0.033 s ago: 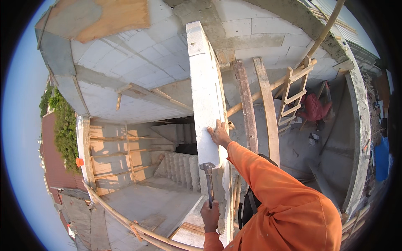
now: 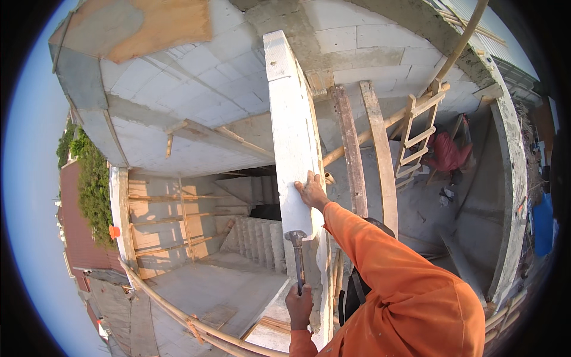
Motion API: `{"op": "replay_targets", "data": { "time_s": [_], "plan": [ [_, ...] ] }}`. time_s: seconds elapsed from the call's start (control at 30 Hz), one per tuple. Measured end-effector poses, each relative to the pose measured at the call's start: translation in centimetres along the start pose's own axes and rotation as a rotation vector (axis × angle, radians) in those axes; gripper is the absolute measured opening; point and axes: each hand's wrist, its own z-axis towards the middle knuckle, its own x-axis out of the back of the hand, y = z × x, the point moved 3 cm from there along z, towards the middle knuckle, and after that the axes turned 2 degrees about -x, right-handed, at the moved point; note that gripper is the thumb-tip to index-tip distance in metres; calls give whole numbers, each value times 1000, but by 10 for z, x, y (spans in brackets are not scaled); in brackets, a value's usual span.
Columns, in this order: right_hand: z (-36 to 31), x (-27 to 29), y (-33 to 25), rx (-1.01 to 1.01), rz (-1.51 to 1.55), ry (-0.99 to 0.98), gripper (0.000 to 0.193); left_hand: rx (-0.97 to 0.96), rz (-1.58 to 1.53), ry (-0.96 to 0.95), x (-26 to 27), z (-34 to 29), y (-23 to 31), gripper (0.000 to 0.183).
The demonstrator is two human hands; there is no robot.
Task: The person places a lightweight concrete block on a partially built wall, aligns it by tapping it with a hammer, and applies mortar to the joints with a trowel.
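My left hand [image 2: 299,304] is closed round the dark handle of a hammer [image 2: 299,262], held upright in the picture. Its metal head touches or nearly touches the near end of a white block [image 2: 291,131], which lies along the top of a narrow wall. Reaching in from the right, my right hand [image 2: 312,193] rests on the block's right edge with its fingers apart. An orange sleeve covers the right arm, and orange cloth shows at my left wrist too.
Right of the wall, two planks [image 2: 351,149] span a drop beside a wooden ladder [image 2: 416,137]. A person in red [image 2: 447,152] is down there. Concrete stairs [image 2: 253,241] lie below left, with a bamboo rail [image 2: 178,312] in front. A block wall [image 2: 196,83] stands ahead.
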Motion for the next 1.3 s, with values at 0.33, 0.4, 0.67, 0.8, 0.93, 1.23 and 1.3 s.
{"op": "replay_targets", "data": {
  "time_s": [0.33,0.4,0.67,0.8,0.93,1.23,1.3],
  "plan": [
    [0,2,1,21,-99,-9,84,-6,-212,-68,-21,47,71,22],
    [-2,3,3,-6,-118,-59,85,-26,-253,-61,-33,61,97,24],
    [-4,8,1,-66,-118,-182,87,-48,-320,-69,-76,159,174,33],
    [-9,14,-4,-49,-110,-208,88,-11,-197,-138,-85,213,184,37],
    [-17,9,0,-61,-110,-254,86,130,-96,-75,-79,222,178,40],
    [84,151,36,88,-32,75,61,-216,238,-92,-90,154,131,30],
    [133,193,10,312,-4,230,57,-172,317,-147,-102,138,120,36]
  ]
}}
